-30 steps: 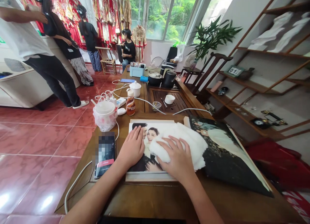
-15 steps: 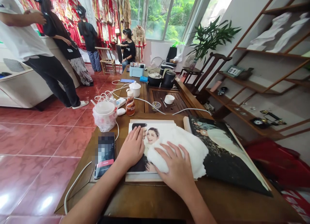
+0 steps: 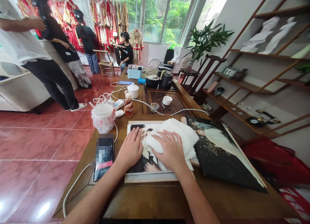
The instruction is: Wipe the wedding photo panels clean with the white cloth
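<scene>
A large wedding photo print (image 3: 147,175) lies flat on the wooden table (image 3: 155,201) in front of me. My left hand (image 3: 130,150) rests flat on the print's left side, fingers stretched out. My right hand (image 3: 169,149) presses a fluffy white cloth (image 3: 184,135) onto the middle of the print, fingers spread over the cloth. A second, darker photo print (image 3: 218,153) lies partly under the cloth to the right.
A phone (image 3: 104,156) with a white cable lies left of the print. Behind stand a bag-wrapped cup (image 3: 103,117), a brown bottle (image 3: 128,106), a white teapot (image 3: 133,90), kettles and a tea tray (image 3: 167,101). Several people stand at the far left; shelves (image 3: 261,85) line the right wall.
My right hand has slid the white cloth leftward and up across the print. My left hand has stayed in place.
</scene>
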Available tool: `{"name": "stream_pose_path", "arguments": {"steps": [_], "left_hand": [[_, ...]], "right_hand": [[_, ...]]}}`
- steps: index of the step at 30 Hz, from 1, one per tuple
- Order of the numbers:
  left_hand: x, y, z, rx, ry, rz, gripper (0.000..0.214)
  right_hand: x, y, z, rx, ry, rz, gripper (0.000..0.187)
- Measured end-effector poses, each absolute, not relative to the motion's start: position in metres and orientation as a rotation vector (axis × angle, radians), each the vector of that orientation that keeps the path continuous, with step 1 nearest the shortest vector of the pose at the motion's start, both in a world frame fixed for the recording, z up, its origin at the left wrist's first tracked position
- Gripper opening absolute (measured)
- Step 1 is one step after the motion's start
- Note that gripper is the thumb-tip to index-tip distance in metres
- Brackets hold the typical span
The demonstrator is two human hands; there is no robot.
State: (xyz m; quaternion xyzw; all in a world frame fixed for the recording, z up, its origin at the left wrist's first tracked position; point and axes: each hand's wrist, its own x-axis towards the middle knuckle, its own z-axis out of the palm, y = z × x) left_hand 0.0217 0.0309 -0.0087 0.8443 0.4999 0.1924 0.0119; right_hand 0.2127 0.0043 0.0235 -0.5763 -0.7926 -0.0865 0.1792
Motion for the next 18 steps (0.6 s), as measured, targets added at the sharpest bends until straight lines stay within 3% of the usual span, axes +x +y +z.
{"name": "stream_pose_path", "arguments": {"steps": [10, 18], "left_hand": [[0.023, 0.034, -0.010, 2.624, 1.572, 0.586, 0.050], [0.023, 0.033, -0.010, 2.628, 1.564, 0.573, 0.050]], "right_hand": [[0.219, -0.043, 0.016, -1.626, -2.248, -0.170, 0.045], [0.218, -0.010, 0.019, -1.615, -2.226, -0.175, 0.042]]}}
